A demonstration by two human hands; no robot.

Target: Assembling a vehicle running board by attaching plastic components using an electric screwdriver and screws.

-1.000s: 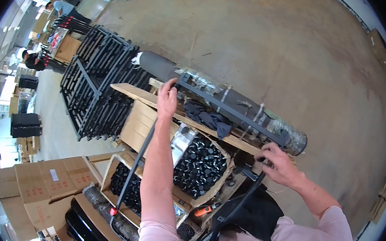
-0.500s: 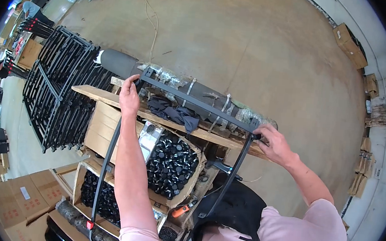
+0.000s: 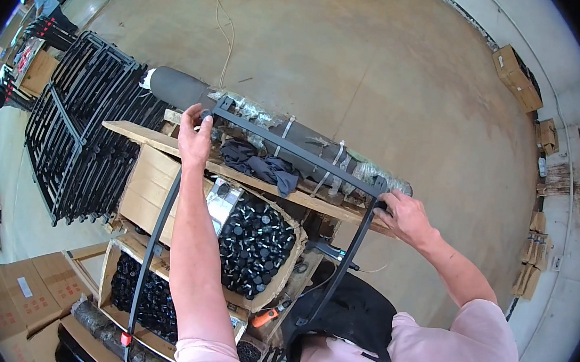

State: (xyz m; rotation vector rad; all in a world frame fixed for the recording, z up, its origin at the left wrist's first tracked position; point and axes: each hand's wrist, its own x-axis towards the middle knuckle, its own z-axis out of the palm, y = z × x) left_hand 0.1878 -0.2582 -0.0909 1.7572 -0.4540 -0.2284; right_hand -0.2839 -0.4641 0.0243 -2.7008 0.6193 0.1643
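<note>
A black metal tube frame (image 3: 293,148) lies across a padded grey roll, its two side legs running back toward me. At its far left corner my left hand (image 3: 194,142) pinches a round black knob (image 3: 205,114) between thumb and fingers. My right hand (image 3: 408,219) is closed around a black knob (image 3: 380,206) at the right corner, with the fingertips partly hiding it. Between my arms an open carton (image 3: 293,261) holds many black-headed knob bolts (image 3: 256,240). A second box (image 3: 108,272) of small black parts sits below my left forearm.
A wooden plank (image 3: 137,135) and a dark cloth (image 3: 256,166) lie beside the wrapped roll (image 3: 177,88). Stacked black frames (image 3: 85,133) stand at the left. A power tool (image 3: 332,251) and an orange-handled tool (image 3: 266,317) lie near the carton. Another person (image 3: 48,8) is far left.
My left fingers have shifted at the corner, so the round knob now shows between them. My right fingers have curled closer around their knob. The view has turned slightly.
</note>
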